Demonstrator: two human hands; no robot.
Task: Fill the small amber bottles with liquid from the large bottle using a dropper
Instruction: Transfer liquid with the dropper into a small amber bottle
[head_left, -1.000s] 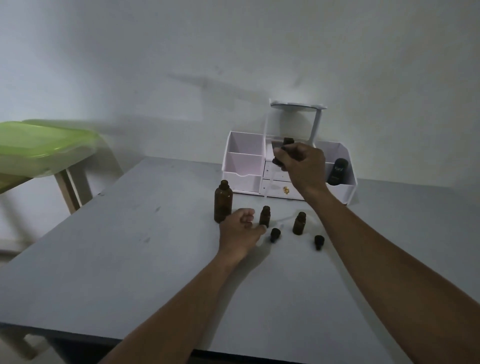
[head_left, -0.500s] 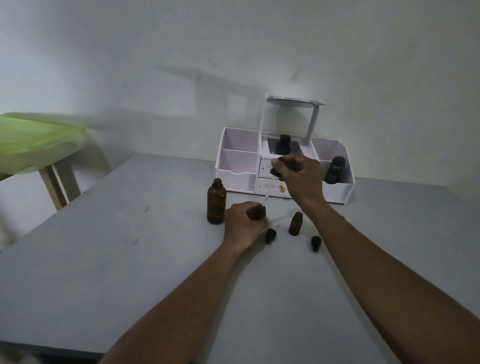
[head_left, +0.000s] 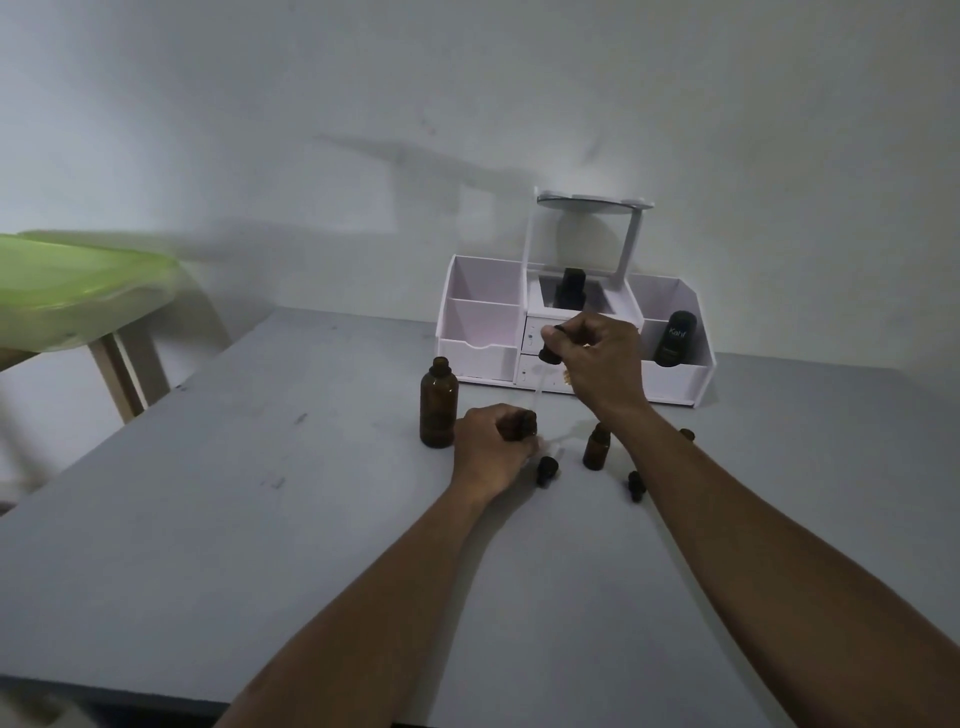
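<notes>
The large amber bottle (head_left: 439, 409) stands uncapped on the grey table (head_left: 260, 545). Just to its right, my left hand (head_left: 491, 447) grips a small amber bottle (head_left: 527, 423), of which only the top shows. My right hand (head_left: 602, 364) pinches the black bulb of a dropper (head_left: 545, 371); its clear tube slants down to that bottle's mouth. A second small amber bottle (head_left: 596, 447) stands open to the right. Two black caps (head_left: 546, 470) (head_left: 635, 484) lie in front. Another small dark item (head_left: 687, 434) peeks out behind my right forearm.
A white desk organiser (head_left: 478, 332) with compartments, small drawers and a raised shelf stands against the wall, holding two black bottles (head_left: 674, 339) (head_left: 570, 288). A green-topped stool (head_left: 78, 291) is off the table's left side.
My left hand moved from resting beside the small bottle to gripping it. My right hand came down with the dropper, bringing its tip to that bottle's mouth.
</notes>
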